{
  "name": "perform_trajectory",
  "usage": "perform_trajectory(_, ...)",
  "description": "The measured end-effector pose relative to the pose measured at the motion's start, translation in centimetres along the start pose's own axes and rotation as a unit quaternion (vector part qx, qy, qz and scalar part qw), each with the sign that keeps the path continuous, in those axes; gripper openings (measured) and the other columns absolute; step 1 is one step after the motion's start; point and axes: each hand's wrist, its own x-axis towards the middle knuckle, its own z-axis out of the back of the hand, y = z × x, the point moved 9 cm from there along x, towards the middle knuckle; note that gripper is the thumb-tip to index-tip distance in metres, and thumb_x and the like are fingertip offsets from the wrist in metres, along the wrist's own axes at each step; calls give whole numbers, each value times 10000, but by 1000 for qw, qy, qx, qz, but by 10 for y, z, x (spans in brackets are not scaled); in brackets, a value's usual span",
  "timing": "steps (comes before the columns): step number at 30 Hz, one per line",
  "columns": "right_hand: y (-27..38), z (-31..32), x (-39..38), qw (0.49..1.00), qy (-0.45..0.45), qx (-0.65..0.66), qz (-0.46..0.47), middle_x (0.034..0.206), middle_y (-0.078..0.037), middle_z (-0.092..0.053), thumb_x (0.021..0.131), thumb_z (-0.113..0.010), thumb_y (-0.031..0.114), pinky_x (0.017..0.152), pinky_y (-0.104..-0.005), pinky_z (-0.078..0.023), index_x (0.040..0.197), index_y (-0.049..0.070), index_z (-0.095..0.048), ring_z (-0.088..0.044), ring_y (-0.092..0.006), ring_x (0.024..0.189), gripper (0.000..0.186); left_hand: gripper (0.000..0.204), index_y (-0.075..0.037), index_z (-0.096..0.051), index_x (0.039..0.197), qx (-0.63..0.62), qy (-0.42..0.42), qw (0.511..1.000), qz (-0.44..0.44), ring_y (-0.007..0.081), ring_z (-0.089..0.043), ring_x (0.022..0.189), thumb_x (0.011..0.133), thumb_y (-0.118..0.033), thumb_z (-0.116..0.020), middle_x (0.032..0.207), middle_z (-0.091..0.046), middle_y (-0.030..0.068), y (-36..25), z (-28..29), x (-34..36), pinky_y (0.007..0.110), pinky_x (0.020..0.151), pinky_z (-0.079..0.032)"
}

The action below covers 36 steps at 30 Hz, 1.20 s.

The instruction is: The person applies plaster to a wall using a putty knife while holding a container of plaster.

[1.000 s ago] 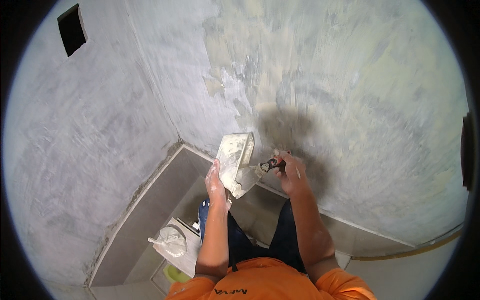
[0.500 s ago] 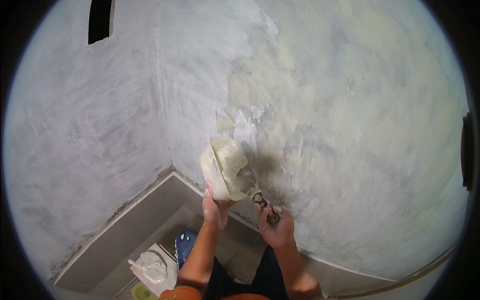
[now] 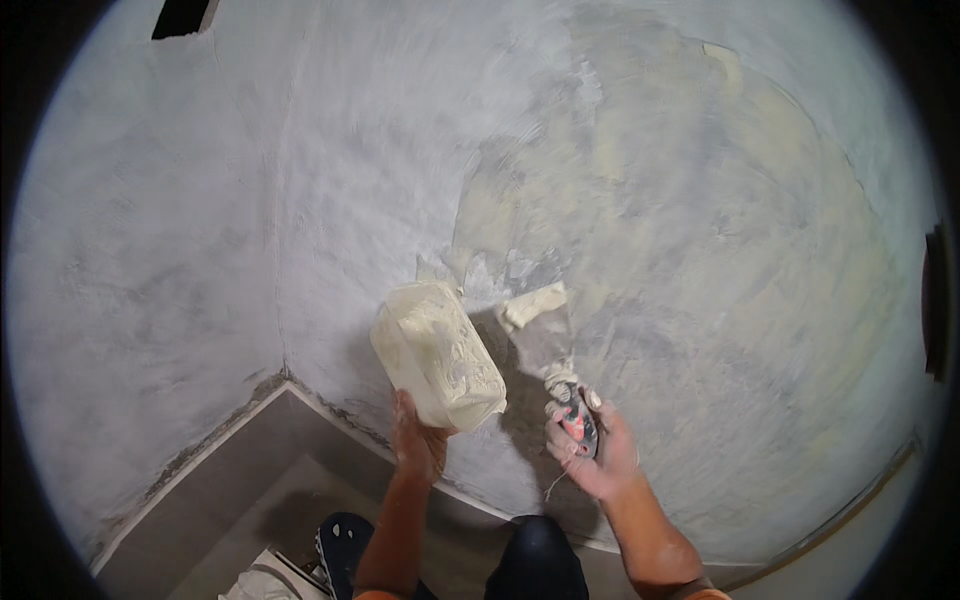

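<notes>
My left hand [image 3: 420,442] grips a cream plastic tub [image 3: 405,385] from below. Its open top tilts toward me, and pale filler [image 3: 455,355] coats its inside and rim. In my right hand [image 3: 600,450] is a putty knife [image 3: 545,340], held by its black and red handle with the blade pointing up. A thick strip of cream filler lies along the blade's edge. The knife is apart from the tub, just to its right, in front of the wall [image 3: 650,220]. Pale smears mark my fingers.
Patchy grey and cream filler covers part of the wall, with whiter plaster at the left. Grey skirting tiles [image 3: 240,470] meet at the corner. On the floor are a dark blue shoe [image 3: 345,540] and a white bag [image 3: 258,585]. A dark opening [image 3: 183,18] shows at upper left.
The putty knife has come out of the tub and moved right, carrying filler on its blade. The tub has turned so its open top shows more. The view has shifted rightward.
</notes>
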Motion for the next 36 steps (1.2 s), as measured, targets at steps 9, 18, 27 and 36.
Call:
perform_trajectory(9, 71, -39, 20, 765, -103, -567, 287, 1152, -134, -660, 900, -705, 71, 818, -296, -523, 1278, -39, -581, -633, -159, 874, 413, 758, -10, -183, 1568, 50, -9, 998, -43, 325, -453, 1378, 1062, -541, -374, 1543, -359, 187, 15, 38, 21, 487, 1074, -457)
perform_trajectory(18, 66, -56, 24, 519, -156, -707, 454, 810, -149, -662, 869, -745, 110, 681, -341, -500, 1027, -26, -677, -643, -238, 706, 219, 716, -8, -238, 1550, 0, -26, 999, -41, 335, -454, 1372, 1074, -534, -335, 1512, -393, 189, 0, 43, 28, 504, 1086, -447)
perform_trajectory(27, -15, 55, 3, 748, -285, -535, 269, 769, 2, -586, 944, -687, 135, 614, -253, -432, 1007, -12, -628, -510, -69, 690, 171, 646, -21, -247, 1554, -54, -28, 998, -36, 334, -437, 1388, 1091, -463, -337, 1533, -390, 172, -6, 46, 25, 522, 1136, -388)
perform_trajectory(36, -25, -29, 81, 898, -122, -407, 114, 742, 19, -523, 1042, -565, 300, 553, -242, -399, 990, 55, -585, -474, -77, 624, 251, 705, -40, -238, 1564, -71, -6, 997, -33, 295, -465, 1369, 1064, -510, -396, 1533, -414, 137, -33, 43, 20, 478, 1090, -439)
